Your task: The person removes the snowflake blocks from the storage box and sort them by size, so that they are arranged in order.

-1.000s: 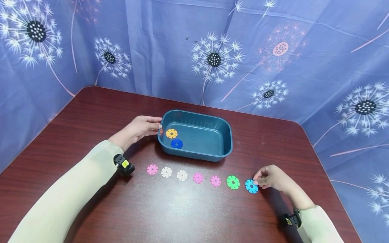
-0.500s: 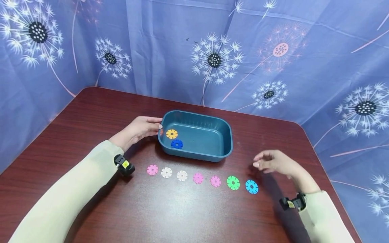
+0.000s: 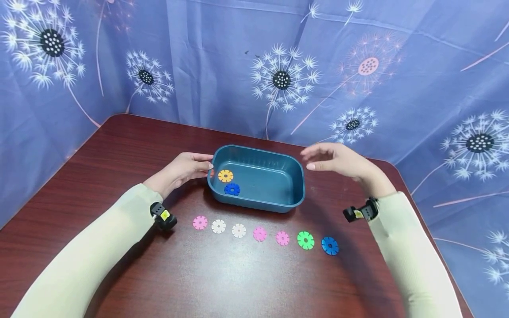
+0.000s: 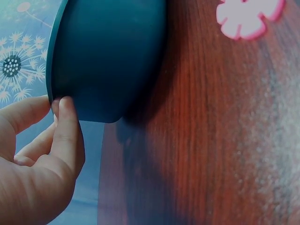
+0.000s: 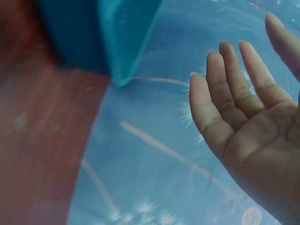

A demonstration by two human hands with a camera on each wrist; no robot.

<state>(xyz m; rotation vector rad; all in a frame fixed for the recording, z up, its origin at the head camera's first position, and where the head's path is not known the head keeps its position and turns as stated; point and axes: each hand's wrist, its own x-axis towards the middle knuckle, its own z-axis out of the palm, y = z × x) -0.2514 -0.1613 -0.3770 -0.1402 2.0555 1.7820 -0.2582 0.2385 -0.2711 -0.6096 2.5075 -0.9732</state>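
Observation:
My left hand [image 3: 184,171] pinches the left rim of a teal plastic basin [image 3: 262,204]; the left wrist view shows thumb and fingers [image 4: 66,133] on either side of that rim. Inside the basin, at its left end, lie a yellow notched disc [image 3: 225,176] and a dark blue notched disc [image 3: 232,189]. Just off the basin's right end, my right hand [image 3: 338,160] hovers above the table with fingers parted and nothing in them. In the right wrist view its palm [image 5: 262,140] is bare, and the basin's corner [image 5: 119,70] shows apart from it.
In front of the basin runs a row of notched discs: pink [image 3: 200,222], white [image 3: 218,226], white [image 3: 239,230], pink [image 3: 260,234], pink [image 3: 282,238], green [image 3: 305,240] and blue [image 3: 330,246]. A blue dandelion-print cloth [image 3: 222,66] hangs behind the dark red table [image 3: 131,145].
My right hand has let go of the blue disc at the row's right end, then risen and moved back to the basin's right end. The left hand keeps its place on the rim.

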